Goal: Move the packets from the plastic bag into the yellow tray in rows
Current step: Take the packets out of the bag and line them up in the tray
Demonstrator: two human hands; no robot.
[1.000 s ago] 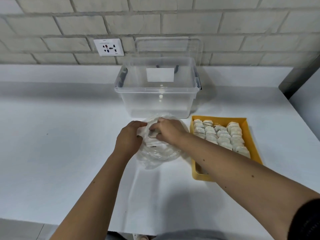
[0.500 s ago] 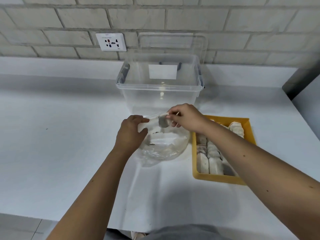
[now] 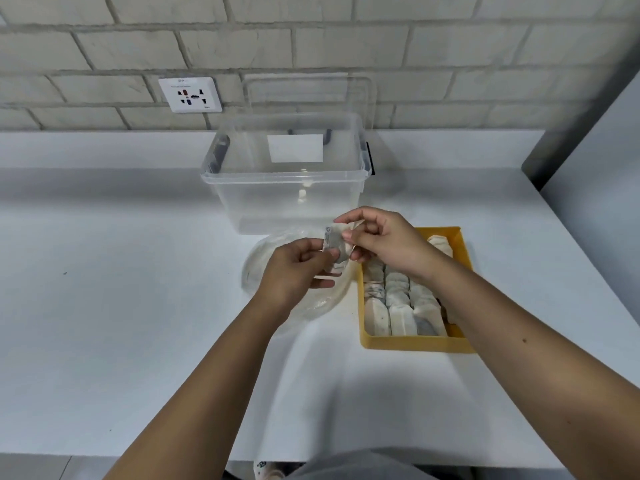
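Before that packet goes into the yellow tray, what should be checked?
1. Grip: left hand and right hand both pinch the packet: ok.
2. Packet lifted clear of the plastic bag: ok.
3. The rows of packets in the yellow tray lie neat: ok.
4. Free slot for this one: the right arm hides part of the tray: cannot tell.
5. More packets left in the bag: cannot tell.

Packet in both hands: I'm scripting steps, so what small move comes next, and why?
Probably the left hand releases and the right hand carries the packet to the yellow tray: both pinch it above the plastic bag, and the rows look unfinished.
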